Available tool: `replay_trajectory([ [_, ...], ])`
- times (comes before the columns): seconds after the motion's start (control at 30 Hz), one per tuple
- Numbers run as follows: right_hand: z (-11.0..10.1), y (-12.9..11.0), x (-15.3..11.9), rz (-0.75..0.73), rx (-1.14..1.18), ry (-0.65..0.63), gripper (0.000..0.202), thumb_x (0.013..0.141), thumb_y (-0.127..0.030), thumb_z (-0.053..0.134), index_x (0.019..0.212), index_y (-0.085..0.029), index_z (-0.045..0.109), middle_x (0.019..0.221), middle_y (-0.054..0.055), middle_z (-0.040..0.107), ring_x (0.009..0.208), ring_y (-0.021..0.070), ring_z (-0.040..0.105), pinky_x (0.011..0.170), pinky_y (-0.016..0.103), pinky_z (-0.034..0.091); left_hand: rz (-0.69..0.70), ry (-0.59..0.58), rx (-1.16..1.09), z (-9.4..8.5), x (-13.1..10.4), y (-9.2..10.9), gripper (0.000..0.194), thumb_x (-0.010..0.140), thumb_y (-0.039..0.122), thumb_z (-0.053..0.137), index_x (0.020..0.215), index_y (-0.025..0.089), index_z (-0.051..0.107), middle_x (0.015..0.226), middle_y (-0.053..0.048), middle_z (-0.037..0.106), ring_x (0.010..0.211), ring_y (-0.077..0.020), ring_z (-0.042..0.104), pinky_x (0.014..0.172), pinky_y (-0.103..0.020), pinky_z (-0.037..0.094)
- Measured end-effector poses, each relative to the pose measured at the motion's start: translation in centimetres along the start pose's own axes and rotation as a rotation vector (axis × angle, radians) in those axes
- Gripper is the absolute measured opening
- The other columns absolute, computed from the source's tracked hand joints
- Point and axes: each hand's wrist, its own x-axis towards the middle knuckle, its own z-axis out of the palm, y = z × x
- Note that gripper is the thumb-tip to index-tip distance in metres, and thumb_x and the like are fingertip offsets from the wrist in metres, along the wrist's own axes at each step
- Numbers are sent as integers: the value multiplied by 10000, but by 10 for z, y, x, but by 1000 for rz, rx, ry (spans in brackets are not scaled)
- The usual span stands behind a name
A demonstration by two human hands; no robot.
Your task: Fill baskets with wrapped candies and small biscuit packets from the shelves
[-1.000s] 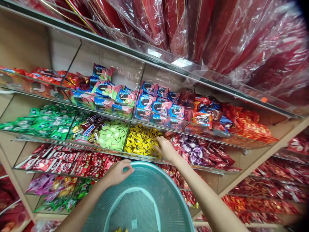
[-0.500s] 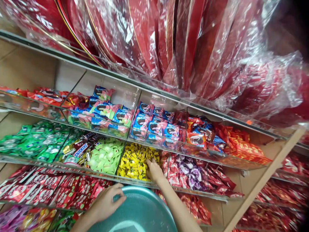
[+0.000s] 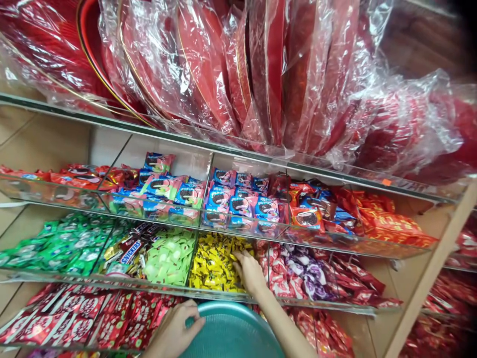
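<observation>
My left hand [image 3: 178, 325] is at the left rim of a teal-green plastic basin [image 3: 231, 333], fingers curled and thumb over the edge. It appears to grip the rim. Inside the basin I see only its ribbed wall; the lower part is out of frame. My right hand [image 3: 250, 271] reaches past the basin into a compartment of small yellow-wrapped candies [image 3: 214, 263]. Its thumb and fingers are apart at the right side of the pile, fingertips touching the wrappers. Nothing shows in its grasp.
Green-wrapped candies [image 3: 169, 256] and Snickers bars [image 3: 130, 251] lie left of the yellow ones. Purple-and-white candies [image 3: 313, 273] lie to the right. Cookie packs [image 3: 242, 199] fill the shelf above. A glass shelf edge [image 3: 186, 132] and plastic-wrapped red items [image 3: 208, 64] overhang them.
The view has shifted, so the shelves sit lower in the picture. My right hand remains in the yellow candies, its fingers now more raised and visible. My left hand stays at the basin rim.
</observation>
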Motion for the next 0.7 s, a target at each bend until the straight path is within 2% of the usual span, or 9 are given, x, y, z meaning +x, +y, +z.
replay_trajectory([
  [0.17, -3, -2, 0, -2, 49, 22, 363, 841, -216, 414, 1186, -286, 506, 1079, 64, 567, 952, 192, 582, 768, 256, 416, 7, -15, 34, 3, 4, -4, 346, 826, 429, 411, 591, 191, 499, 710, 8, 545, 667, -126, 526, 592, -218, 330],
  [0.43, 0, 2, 3, -15, 156, 42, 335, 837, -234, 444, 1157, -264, 539, 1068, 58, 587, 991, 183, 565, 837, 250, 400, 1, -4, 58, 3, 3, -2, 335, 826, 438, 413, 606, 199, 497, 707, 14, 545, 646, -122, 513, 584, -213, 312],
  [0.7, -1, 4, 2, -13, 144, 56, 345, 846, -258, 437, 1180, -274, 520, 1106, 57, 573, 990, 194, 556, 794, 261, 416, 20, -26, 52, -1, 5, 3, 369, 841, 442, 384, 593, 192, 495, 709, 14, 539, 635, -119, 507, 575, -208, 301],
])
